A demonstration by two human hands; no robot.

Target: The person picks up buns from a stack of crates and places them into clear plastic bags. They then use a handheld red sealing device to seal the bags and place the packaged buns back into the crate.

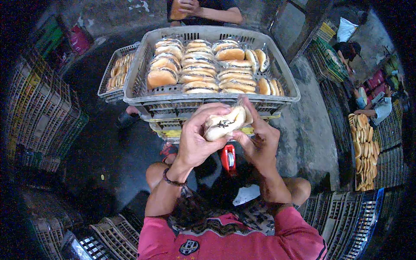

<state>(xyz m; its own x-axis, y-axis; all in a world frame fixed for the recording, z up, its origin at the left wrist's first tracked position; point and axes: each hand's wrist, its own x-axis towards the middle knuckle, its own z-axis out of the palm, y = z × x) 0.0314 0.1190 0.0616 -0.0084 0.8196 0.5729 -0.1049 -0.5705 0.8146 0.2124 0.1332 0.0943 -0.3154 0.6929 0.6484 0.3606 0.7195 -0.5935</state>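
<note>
A bun in a clear plastic bag (221,126), with dark sprinkles showing on its pale side, is between my hands. My left hand (203,133) grips its left end, fingers above and thumb below. At the right end, my right hand (256,130) pinches the bag, index finger raised and thumb underneath. Just beyond stands a grey plastic crate (211,97) on other crates, holding rows of bagged buns with dark filling (199,68). Below my hands is a red tape dispenser (229,157) with a roll of tape.
A smaller crate of buns (112,92) stands to the left of the large one. Opposite is a person's forearm (217,13). Tall crate stacks (42,113) rise at the left. More people and a long pile of buns (365,152) are at the right.
</note>
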